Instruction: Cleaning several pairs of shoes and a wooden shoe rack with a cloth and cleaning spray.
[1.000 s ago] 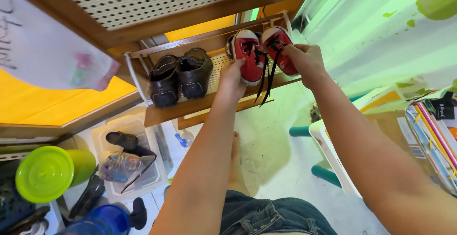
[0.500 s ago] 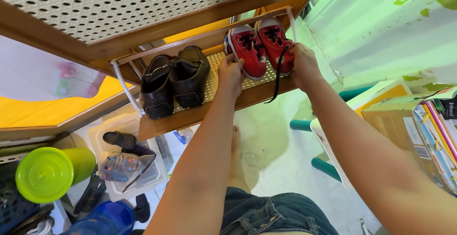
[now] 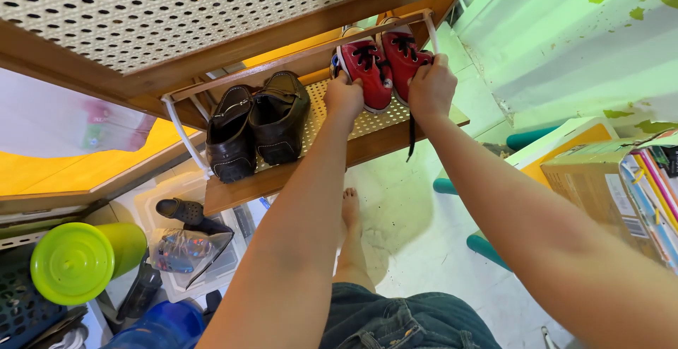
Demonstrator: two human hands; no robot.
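Two red sneakers sit on the perforated shoe shelf right of the dark loafers, left hand and right hand gripping their heels, seating them; next, letting go cleanly.

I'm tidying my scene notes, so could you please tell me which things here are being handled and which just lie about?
In hand:
left hand on left red shoe
right hand on right red shoe
perforated shelf

Lying about:
dark loafers
green lidded container
clear bin
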